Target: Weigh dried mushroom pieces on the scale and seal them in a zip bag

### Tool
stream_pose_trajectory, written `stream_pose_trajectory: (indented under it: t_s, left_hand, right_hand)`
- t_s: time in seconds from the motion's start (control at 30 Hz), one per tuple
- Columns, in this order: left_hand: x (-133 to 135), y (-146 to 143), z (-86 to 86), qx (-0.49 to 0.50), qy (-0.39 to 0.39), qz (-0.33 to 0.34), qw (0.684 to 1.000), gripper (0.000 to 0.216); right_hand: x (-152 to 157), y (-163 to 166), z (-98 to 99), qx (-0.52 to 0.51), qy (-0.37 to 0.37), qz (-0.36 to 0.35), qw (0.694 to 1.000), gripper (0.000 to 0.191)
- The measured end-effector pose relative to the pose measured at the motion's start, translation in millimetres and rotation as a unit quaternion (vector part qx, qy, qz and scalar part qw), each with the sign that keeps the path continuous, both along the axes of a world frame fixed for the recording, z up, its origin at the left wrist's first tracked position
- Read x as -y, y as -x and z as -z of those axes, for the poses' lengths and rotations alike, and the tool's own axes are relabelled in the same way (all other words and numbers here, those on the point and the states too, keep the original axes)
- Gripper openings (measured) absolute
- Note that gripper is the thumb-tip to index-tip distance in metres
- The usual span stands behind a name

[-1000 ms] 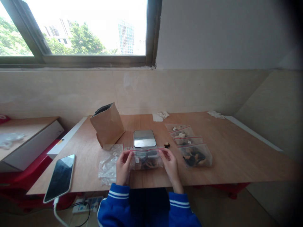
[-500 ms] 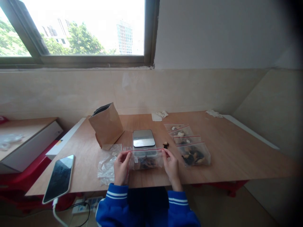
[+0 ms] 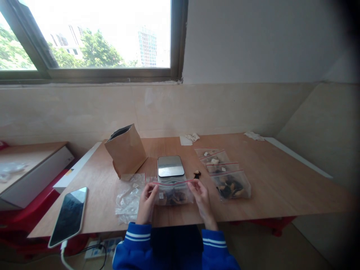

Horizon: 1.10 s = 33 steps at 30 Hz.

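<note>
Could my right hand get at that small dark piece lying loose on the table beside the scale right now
Probably yes: the small dark piece lies bare on the wooden table just beyond the right hand, nothing between them, though that hand is pinching the clear zip bag.

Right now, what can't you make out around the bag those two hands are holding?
Head view only:
- Contents of the zip bag: dark pieces, too small and blurred to name.
- Scale display: hidden behind the bag's red strip.
- Small labels in the filled bags: too small to read.
- Left hand and right hand fingertips: whether the seal is closed, unclear.
</note>
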<state>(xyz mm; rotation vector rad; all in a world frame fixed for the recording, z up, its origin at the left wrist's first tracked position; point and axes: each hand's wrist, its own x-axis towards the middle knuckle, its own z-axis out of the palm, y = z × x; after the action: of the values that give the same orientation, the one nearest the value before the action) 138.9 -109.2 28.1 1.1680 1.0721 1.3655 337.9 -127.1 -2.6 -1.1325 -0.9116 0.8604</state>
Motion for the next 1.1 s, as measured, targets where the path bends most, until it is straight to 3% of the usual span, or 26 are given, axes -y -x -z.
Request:
stream_pose_trajectory:
  t_s: [0.37, 0.6, 0.77, 1.1]
  left_hand:
    - [-1.5, 4.5, 2.3, -0.08, -0.025, -0.055, 0.995, 0.028]
    - [-2.6, -0.2, 12.1, -0.003, -0.009, -0.016, 1.0, 0.025]
    - [-1.2, -5.7, 11.2, 0.027, 0.01, 0.012, 1.0, 0.029]
    - [0.0, -7.0, 12.6, -0.002, 0.008, -0.002, 1.0, 0.025]
  right_hand:
    - [-6.2, -0.9, 11.2, 0.046, 0.005, 0.055, 0.997, 0.035]
    - [-7.2, 7.7, 11.2, -0.06, 0.0, -0.017, 0.998, 0.034]
    - [-5.7, 13.2, 6.7, -0.1, 0.004, -0.086, 0.991, 0.045]
    - [-7.9, 11.4, 11.8, -0.04, 0.006, -0.033, 0.999, 0.032]
